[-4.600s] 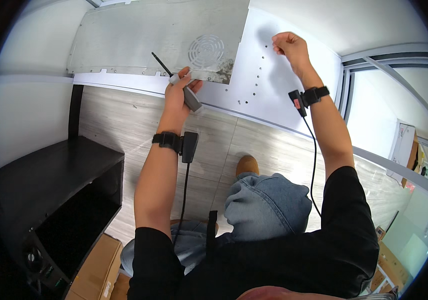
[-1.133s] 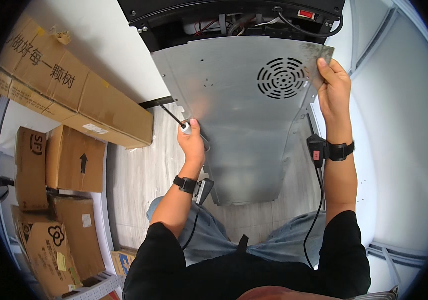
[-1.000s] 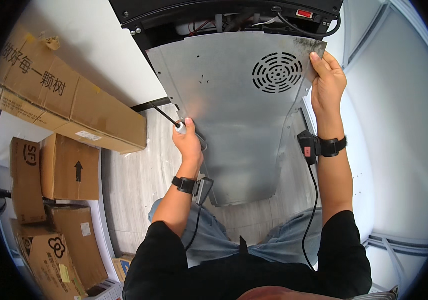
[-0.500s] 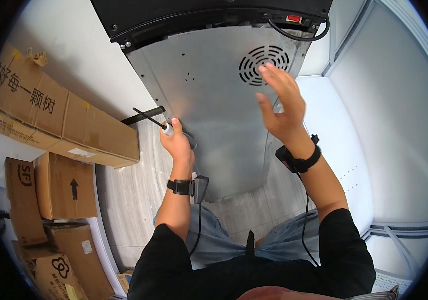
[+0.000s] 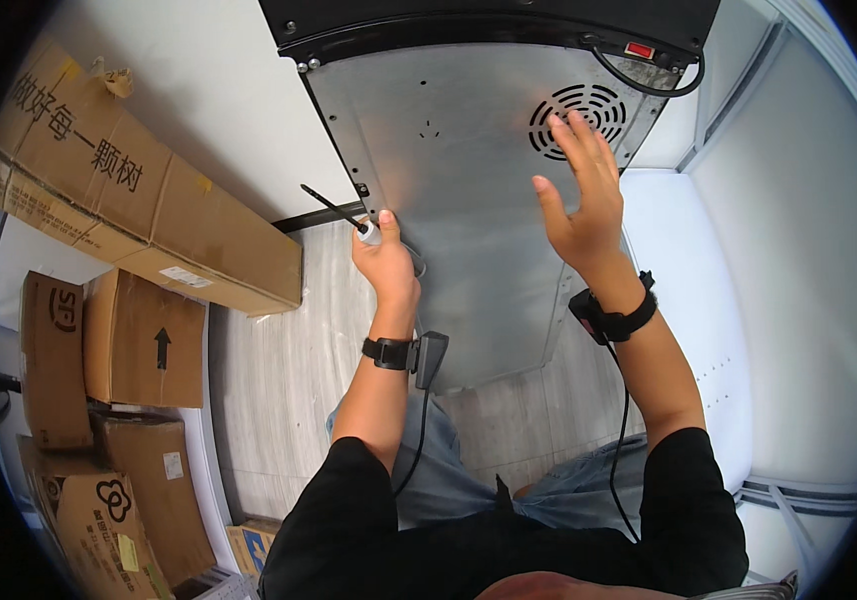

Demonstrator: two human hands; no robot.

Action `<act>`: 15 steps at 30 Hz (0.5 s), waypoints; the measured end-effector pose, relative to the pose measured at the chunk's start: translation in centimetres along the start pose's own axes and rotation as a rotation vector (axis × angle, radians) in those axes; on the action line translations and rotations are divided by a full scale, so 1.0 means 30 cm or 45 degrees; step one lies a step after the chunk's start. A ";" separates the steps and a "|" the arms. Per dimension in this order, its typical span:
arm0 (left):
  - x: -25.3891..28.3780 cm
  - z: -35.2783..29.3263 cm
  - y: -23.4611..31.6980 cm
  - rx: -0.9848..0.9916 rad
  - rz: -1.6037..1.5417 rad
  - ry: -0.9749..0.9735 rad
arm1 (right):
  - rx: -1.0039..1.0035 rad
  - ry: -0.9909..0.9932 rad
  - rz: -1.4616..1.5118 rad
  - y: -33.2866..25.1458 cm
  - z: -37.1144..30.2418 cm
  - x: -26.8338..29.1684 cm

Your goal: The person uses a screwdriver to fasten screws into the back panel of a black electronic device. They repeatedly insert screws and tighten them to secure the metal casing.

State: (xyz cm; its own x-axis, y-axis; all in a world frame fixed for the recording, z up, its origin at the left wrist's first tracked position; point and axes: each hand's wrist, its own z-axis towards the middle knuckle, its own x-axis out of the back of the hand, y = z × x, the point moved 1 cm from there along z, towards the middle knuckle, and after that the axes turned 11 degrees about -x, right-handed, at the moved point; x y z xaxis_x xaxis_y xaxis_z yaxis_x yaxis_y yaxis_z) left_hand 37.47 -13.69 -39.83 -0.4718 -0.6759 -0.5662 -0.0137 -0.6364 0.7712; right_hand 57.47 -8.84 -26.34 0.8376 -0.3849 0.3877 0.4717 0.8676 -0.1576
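1. Wrapping the left hand (image 5: 387, 268) around a screwdriver (image 5: 370, 234) at the left edge of the panel (image 5: 489, 225).
2. Holding the right hand (image 5: 587, 205) spread over the panel's vent (image 5: 594, 102); cannot tell whether touching.
3. Showing the panel directly below the black housing (image 5: 489, 25), with a red switch (image 5: 639, 50) near the housing's lower right corner.

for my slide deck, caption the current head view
Left hand holding a screwdriver, right hand open over a vented sheet-metal panel.

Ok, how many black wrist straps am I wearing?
2: one strap on the wrist of your left hand, which holds a screwdriver, and a second strap on the wrist of your right hand, open before the metal panel.
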 end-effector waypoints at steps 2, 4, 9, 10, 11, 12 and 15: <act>-0.001 0.003 -0.007 -0.003 0.016 0.010 | -0.040 0.079 0.079 0.009 0.000 0.006; -0.014 -0.003 -0.016 -0.004 -0.003 -0.025 | -0.062 0.237 0.092 0.034 0.002 0.032; -0.027 -0.014 -0.004 -0.023 0.062 0.035 | -0.570 0.414 0.517 0.113 -0.036 0.100; -0.008 0.004 -0.029 -0.030 0.025 0.041 | -0.506 0.435 0.428 0.121 -0.021 0.113; 0.004 0.006 -0.006 0.021 -0.010 0.006 | -0.450 0.454 0.345 0.132 -0.013 0.119; -0.022 0.006 0.004 -0.004 -0.003 0.018 | -0.577 0.455 0.591 0.157 0.008 0.125; -0.027 0.000 0.006 -0.042 0.104 0.009 | -0.662 0.406 0.871 0.193 0.037 0.157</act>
State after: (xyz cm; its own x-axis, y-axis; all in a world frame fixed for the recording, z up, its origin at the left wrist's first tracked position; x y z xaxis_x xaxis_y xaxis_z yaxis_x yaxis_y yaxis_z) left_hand 37.85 -13.26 -39.22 -0.4639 -0.7287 -0.5038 0.0536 -0.5907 0.8051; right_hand 63.84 -5.28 -24.43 0.9800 0.0249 -0.1976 -0.1552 0.7170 -0.6795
